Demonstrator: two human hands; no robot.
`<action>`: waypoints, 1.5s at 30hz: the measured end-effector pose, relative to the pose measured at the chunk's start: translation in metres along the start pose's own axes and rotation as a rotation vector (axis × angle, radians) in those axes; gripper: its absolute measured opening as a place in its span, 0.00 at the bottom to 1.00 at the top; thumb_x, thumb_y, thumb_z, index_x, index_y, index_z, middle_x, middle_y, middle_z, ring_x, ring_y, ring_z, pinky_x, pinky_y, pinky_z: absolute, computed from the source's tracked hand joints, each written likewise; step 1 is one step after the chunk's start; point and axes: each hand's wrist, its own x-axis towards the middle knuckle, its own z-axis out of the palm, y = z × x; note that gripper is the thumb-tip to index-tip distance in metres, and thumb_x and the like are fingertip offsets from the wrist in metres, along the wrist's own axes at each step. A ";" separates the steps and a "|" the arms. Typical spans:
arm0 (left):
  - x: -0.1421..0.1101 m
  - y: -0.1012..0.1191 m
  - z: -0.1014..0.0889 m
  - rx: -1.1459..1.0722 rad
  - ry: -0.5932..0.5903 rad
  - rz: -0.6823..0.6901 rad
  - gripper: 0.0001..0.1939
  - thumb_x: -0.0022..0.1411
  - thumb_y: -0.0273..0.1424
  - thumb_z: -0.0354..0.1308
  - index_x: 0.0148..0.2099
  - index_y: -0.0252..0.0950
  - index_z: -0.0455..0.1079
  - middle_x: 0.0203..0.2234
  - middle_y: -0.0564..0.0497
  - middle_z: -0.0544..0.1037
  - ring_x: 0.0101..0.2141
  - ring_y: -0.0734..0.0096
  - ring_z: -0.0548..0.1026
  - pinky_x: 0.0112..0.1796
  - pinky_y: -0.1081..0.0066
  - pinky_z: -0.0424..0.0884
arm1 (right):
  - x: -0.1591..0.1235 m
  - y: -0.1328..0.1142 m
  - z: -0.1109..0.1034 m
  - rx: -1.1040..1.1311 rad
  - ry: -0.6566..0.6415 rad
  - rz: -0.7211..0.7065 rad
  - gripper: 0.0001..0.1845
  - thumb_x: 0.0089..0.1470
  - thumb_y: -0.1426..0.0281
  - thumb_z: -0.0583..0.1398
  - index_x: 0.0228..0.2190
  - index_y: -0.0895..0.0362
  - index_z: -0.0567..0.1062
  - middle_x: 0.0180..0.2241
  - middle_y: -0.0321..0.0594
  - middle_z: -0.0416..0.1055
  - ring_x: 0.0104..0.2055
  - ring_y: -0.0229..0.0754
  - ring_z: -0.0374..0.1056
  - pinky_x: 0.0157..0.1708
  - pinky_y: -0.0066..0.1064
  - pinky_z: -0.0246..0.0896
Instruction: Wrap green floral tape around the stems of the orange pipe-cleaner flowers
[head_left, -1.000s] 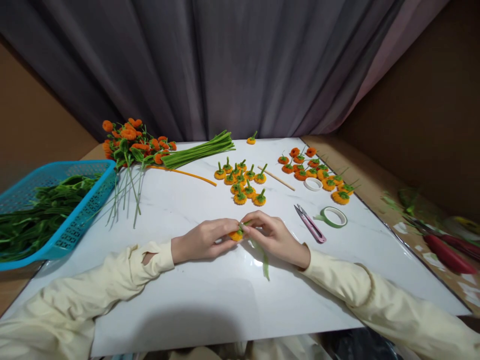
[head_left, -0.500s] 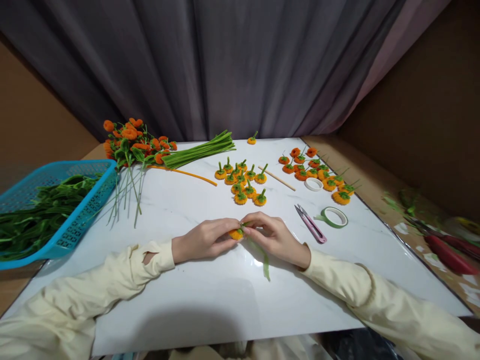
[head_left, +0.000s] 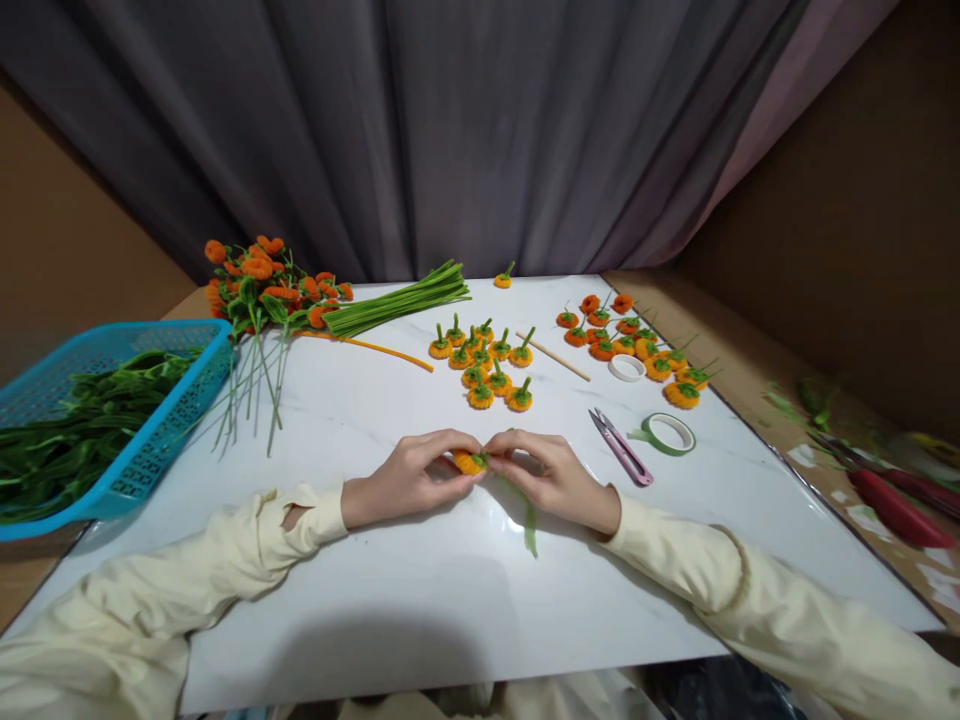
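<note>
Both hands meet at the middle of the white table (head_left: 420, 610). My left hand (head_left: 409, 476) pinches a small orange pipe-cleaner pumpkin (head_left: 469, 462). My right hand (head_left: 546, 474) is closed on the pumpkin's green stem end, where a strip of green tape (head_left: 529, 522) trails down onto the table. Just beyond the hands lies a cluster of several finished orange pumpkins with green stems (head_left: 484, 362).
A blue basket of green leaves (head_left: 90, 420) sits at the left. Orange flowers on stems (head_left: 259, 290) and a bundle of green pipe cleaners (head_left: 397, 300) lie at the back. More pumpkins (head_left: 637, 345), pink snips (head_left: 619, 447), green tape roll (head_left: 667, 433) and white tape roll (head_left: 625, 368) lie right.
Both hands have lifted and tilted slightly, turning the pumpkin so more of its orange side shows. Everything else on the table is unchanged.
</note>
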 end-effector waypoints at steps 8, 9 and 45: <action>0.000 -0.002 0.000 0.029 0.000 0.063 0.10 0.58 0.25 0.58 0.44 0.33 0.68 0.35 0.47 0.77 0.31 0.74 0.75 0.31 0.79 0.74 | 0.002 -0.005 0.000 0.074 -0.033 0.145 0.05 0.58 0.69 0.56 0.38 0.56 0.70 0.31 0.40 0.76 0.32 0.38 0.72 0.33 0.27 0.66; 0.000 -0.003 0.000 0.049 -0.002 0.088 0.09 0.59 0.25 0.58 0.44 0.33 0.68 0.35 0.46 0.77 0.32 0.74 0.75 0.32 0.78 0.74 | 0.003 -0.006 0.000 0.102 -0.038 0.179 0.05 0.58 0.69 0.57 0.38 0.56 0.69 0.31 0.39 0.76 0.31 0.38 0.72 0.32 0.27 0.66; -0.004 -0.008 0.001 0.091 0.009 0.184 0.13 0.60 0.26 0.58 0.48 0.33 0.64 0.37 0.44 0.77 0.33 0.72 0.77 0.33 0.77 0.75 | 0.003 -0.006 0.004 0.177 0.017 0.196 0.06 0.58 0.70 0.57 0.37 0.57 0.73 0.33 0.39 0.75 0.35 0.39 0.72 0.36 0.29 0.68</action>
